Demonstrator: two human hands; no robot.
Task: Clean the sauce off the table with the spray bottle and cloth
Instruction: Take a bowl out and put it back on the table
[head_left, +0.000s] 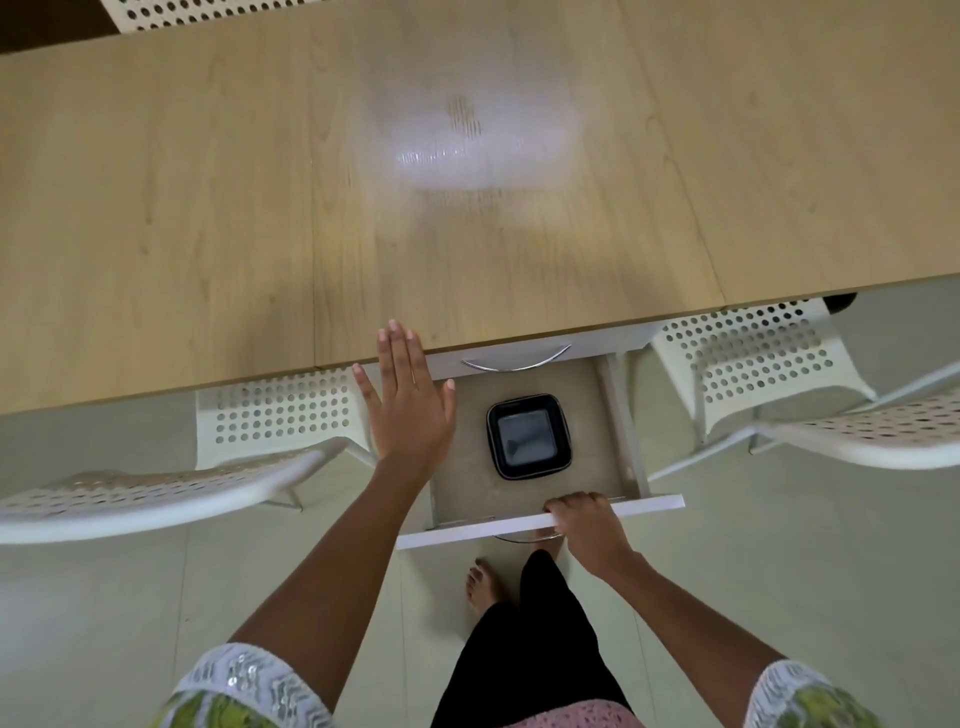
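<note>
A faint brown sauce smear (464, 117) marks the middle of the light wooden table (208, 208), beside a bright glare patch. Under the table's front edge a white drawer (540, 522) stands pulled out. My right hand (584, 522) grips the top edge of the drawer's front panel, fingers curled over it. My left hand (408, 397) is flat with straight fingers, hovering at the table's front edge left of the drawer; its fingertips overlap the tabletop. No spray bottle or cloth is in view.
A black square container (529, 435) lies inside the drawer. A second, closed drawer with a metal handle (514, 362) sits above it. White perforated chairs stand at left (234, 452) and right (779, 384). My bare foot (483, 584) is on the pale floor.
</note>
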